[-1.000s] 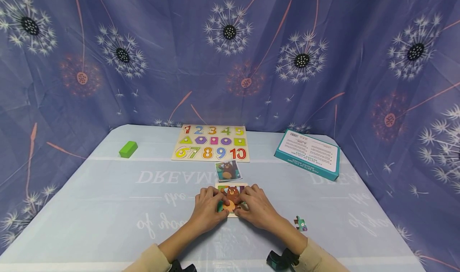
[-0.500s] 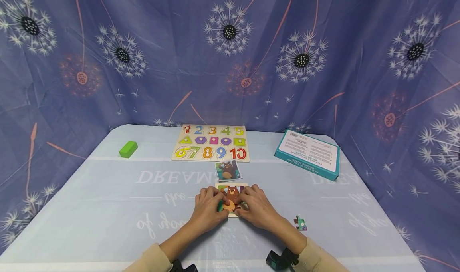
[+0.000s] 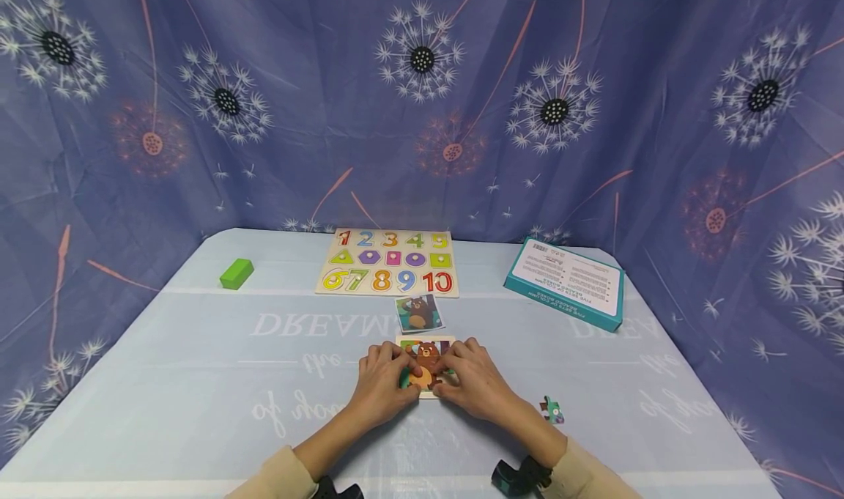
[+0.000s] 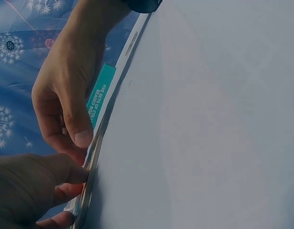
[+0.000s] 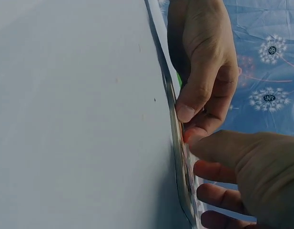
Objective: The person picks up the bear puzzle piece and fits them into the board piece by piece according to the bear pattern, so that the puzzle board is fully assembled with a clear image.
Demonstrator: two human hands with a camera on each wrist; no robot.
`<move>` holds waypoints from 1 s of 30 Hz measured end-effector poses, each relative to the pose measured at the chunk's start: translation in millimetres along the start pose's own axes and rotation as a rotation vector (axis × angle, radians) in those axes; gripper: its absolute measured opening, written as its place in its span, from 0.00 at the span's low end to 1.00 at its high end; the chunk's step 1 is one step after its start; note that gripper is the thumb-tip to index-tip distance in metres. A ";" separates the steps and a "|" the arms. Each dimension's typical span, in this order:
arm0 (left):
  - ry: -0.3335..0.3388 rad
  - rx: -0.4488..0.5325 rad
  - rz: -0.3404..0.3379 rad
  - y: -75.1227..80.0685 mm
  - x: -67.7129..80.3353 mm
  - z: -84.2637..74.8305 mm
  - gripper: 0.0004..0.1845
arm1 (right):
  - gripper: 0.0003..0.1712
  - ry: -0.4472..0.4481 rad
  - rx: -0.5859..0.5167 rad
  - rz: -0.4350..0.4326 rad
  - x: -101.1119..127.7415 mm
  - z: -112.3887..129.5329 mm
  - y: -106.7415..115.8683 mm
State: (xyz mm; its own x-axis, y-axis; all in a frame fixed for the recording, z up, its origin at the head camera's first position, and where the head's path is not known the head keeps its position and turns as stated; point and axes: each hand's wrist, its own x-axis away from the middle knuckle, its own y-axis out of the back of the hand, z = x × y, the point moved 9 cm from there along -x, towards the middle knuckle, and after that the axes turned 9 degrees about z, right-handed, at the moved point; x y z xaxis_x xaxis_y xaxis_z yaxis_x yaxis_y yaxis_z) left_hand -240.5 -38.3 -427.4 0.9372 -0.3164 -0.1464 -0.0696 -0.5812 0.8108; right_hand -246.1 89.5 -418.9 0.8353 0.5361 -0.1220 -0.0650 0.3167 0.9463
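Note:
A small wooden jigsaw puzzle [image 3: 427, 356] with a brown bear lies flat on the table, framed by a pale border. My left hand [image 3: 381, 383] grips it at the left, thumb by the near edge and index finger bent onto the picture. From the other side my right hand [image 3: 476, 382] holds it in the same way, fingertips over the bear's lower body. Both hands meet the thin board edge-on in the left wrist view, the left [image 4: 27, 183] below the right [image 4: 65, 90]. The fingers cover much of the puzzle's lower sides.
Just beyond the puzzle lies a bear picture card [image 3: 419, 313]. Behind it is a number-and-shape board [image 3: 389, 262]. A teal box [image 3: 565, 283] stands at back right, a green block [image 3: 236, 273] at back left. One loose teal puzzle piece [image 3: 552, 410] lies beside the right forearm.

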 end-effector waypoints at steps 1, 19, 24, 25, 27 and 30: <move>0.001 0.001 -0.001 -0.1 -0.1 0.2 0.06 | 0.12 -0.005 -0.006 0.000 0.7 -0.9 0.9; 0.019 0.037 0.008 -1.3 -0.2 2.6 0.06 | 0.13 -0.121 -0.060 -0.049 40.1 -44.0 36.6; 0.011 0.033 0.003 -2.3 -0.1 2.9 0.06 | 0.14 -0.169 -0.059 -0.045 58.7 -62.7 44.6; 0.010 0.032 0.002 -2.5 0.0 3.0 0.06 | 0.14 -0.174 -0.055 -0.045 62.7 -66.3 46.5; 0.007 0.035 -0.001 -2.5 0.1 3.1 0.06 | 0.15 -0.179 -0.049 -0.047 71.1 -73.0 50.4; 0.006 0.038 -0.002 -2.3 0.5 3.2 0.05 | 0.15 -0.171 -0.035 -0.052 83.4 -81.0 54.9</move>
State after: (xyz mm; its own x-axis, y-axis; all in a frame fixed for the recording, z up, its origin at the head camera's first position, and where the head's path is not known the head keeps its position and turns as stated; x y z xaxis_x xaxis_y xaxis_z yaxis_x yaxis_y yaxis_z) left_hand -241.0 -39.5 -431.2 0.9394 -0.3112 -0.1442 -0.0808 -0.6095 0.7887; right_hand -224.2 215.0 -401.4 0.9187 0.3780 -0.1147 -0.0360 0.3694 0.9286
